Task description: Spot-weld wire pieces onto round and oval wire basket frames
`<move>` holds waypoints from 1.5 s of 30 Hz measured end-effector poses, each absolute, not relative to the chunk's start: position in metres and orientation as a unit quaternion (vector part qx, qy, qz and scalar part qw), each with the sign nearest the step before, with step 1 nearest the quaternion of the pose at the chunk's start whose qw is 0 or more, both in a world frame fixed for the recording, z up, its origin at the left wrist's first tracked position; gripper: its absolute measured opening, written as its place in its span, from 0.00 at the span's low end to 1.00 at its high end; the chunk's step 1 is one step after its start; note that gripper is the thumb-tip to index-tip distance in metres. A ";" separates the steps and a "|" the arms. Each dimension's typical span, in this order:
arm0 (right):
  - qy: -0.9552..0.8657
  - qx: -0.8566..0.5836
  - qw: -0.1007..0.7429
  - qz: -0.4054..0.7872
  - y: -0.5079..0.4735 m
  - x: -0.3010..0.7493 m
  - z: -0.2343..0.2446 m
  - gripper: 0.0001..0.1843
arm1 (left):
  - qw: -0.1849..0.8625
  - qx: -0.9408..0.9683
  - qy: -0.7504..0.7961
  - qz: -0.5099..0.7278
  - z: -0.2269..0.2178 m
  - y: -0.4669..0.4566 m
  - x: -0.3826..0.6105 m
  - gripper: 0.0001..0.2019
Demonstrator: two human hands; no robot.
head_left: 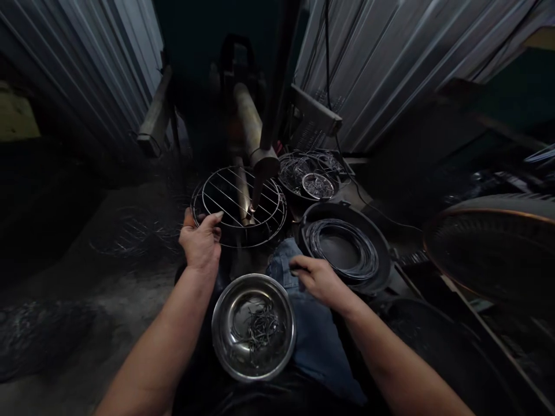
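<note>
My left hand (200, 240) is closed on the near left rim of a round wire grill rack (239, 203), which sits under the tip of a spot-welding arm (260, 167). A small glow shows where the tip meets the rack's wires. My right hand (315, 278) rests over my blue-jeaned knee (312, 335), fingers curled together; whether it holds anything is too small to tell. A steel bowl (254, 327) with several short bent wire pieces lies on my lap between my forearms.
A dark pan (347, 249) with coiled wire rings stands right of the rack. Behind it is a basin (313, 176) of tangled wire parts. Corrugated metal sheets (390, 63) wall both sides. A large round pan (494, 248) sits far right. Finished racks (125, 231) lie left on the floor.
</note>
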State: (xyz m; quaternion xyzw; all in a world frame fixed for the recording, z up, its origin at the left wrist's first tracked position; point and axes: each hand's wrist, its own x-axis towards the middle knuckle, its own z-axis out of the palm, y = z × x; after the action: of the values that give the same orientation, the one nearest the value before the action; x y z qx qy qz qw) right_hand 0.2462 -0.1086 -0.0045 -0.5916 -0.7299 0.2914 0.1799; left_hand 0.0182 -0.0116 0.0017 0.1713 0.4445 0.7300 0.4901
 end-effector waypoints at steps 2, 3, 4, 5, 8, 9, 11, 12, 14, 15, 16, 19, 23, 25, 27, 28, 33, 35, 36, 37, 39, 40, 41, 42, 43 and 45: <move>-0.734 -0.556 0.269 0.282 -0.092 0.225 0.010 0.10 | 0.488 0.169 0.441 0.734 0.002 -0.012 0.022 0.23; -0.735 -0.554 0.296 0.256 -0.084 0.213 0.016 0.10 | 0.484 0.170 0.440 0.737 0.003 -0.013 0.024 0.23; -0.736 -0.559 0.309 0.225 -0.076 0.201 0.019 0.09 | 0.479 0.170 0.439 0.741 0.004 -0.014 0.026 0.22; -0.733 -0.570 0.315 0.195 -0.069 0.189 0.020 0.10 | 0.475 0.168 0.439 0.744 0.006 -0.015 0.027 0.22; -0.695 -0.607 0.355 0.149 -0.054 0.164 0.010 0.12 | 0.473 0.148 0.443 0.747 0.010 -0.017 0.029 0.22; -0.674 -0.612 0.384 0.154 -0.052 0.159 0.004 0.11 | 0.473 0.142 0.444 0.748 0.011 -0.017 0.028 0.22; -0.626 -0.607 0.451 0.191 -0.050 0.155 -0.010 0.11 | 0.473 0.136 0.442 0.750 0.011 -0.015 0.027 0.23; -0.602 -0.601 0.479 0.217 -0.050 0.154 -0.017 0.10 | 0.472 0.135 0.440 0.752 0.010 -0.014 0.026 0.23; -0.561 -0.590 0.518 0.263 -0.050 0.153 -0.027 0.10 | 0.476 0.135 0.436 0.751 0.008 -0.010 0.024 0.24; -0.545 -0.587 0.529 0.280 -0.050 0.153 -0.030 0.10 | 0.480 0.135 0.434 0.750 0.006 -0.009 0.023 0.24; -0.534 -0.585 0.536 0.293 -0.050 0.153 -0.032 0.10 | 0.485 0.138 0.431 0.748 0.005 -0.007 0.022 0.23; -0.504 -0.574 0.556 0.327 -0.050 0.149 -0.032 0.10 | 0.494 0.140 0.425 0.745 0.004 -0.006 0.020 0.23; -0.468 -0.553 0.588 0.360 -0.051 0.142 -0.026 0.09 | 0.496 0.135 0.421 0.747 0.006 -0.007 0.017 0.23; -0.460 -0.550 0.595 0.362 -0.051 0.140 -0.025 0.09 | 0.496 0.141 0.417 0.749 0.007 -0.007 0.016 0.22; -0.456 -0.551 0.600 0.360 -0.050 0.140 -0.025 0.09 | 0.496 0.142 0.419 0.747 0.007 -0.004 0.016 0.22; -0.454 -0.551 0.601 0.359 -0.048 0.140 -0.025 0.09 | 0.497 0.138 0.421 0.746 0.007 -0.002 0.016 0.22; -0.452 -0.558 0.599 0.355 -0.039 0.141 -0.024 0.10 | 0.501 0.114 0.427 0.744 0.005 0.009 0.018 0.24; -0.450 -0.561 0.597 0.357 -0.036 0.141 -0.023 0.10 | 0.503 0.109 0.430 0.742 0.005 0.012 0.018 0.25; -0.448 -0.562 0.596 0.357 -0.034 0.141 -0.022 0.10 | 0.505 0.106 0.431 0.740 0.005 0.014 0.018 0.25; -0.447 -0.563 0.596 0.358 -0.034 0.141 -0.021 0.10 | 0.505 0.103 0.433 0.739 0.005 0.015 0.018 0.25; -0.445 -0.564 0.596 0.358 -0.032 0.140 -0.020 0.10 | 0.506 0.100 0.439 0.736 0.005 0.017 0.018 0.25; -0.444 -0.565 0.596 0.357 -0.032 0.141 -0.019 0.10 | 0.505 0.099 0.441 0.735 0.005 0.018 0.018 0.25; -0.444 -0.566 0.596 0.357 -0.031 0.141 -0.018 0.09 | 0.505 0.098 0.444 0.734 0.005 0.019 0.018 0.26; -0.443 -0.566 0.596 0.358 -0.031 0.141 -0.017 0.09 | 0.505 0.098 0.446 0.733 0.006 0.019 0.019 0.26; -0.441 -0.565 0.597 0.360 -0.030 0.141 -0.017 0.09 | 0.504 0.096 0.448 0.733 0.006 0.020 0.019 0.26; -0.442 -0.561 0.599 0.362 -0.029 0.141 -0.016 0.09 | 0.501 0.095 0.450 0.733 0.007 0.020 0.020 0.27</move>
State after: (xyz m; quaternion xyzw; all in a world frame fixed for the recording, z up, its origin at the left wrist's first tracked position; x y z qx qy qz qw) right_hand 0.1406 -0.0292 -0.0158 -0.5614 -0.4419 0.3620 0.5987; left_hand 0.0200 0.0196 0.0073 0.0949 0.4503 0.7327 0.5013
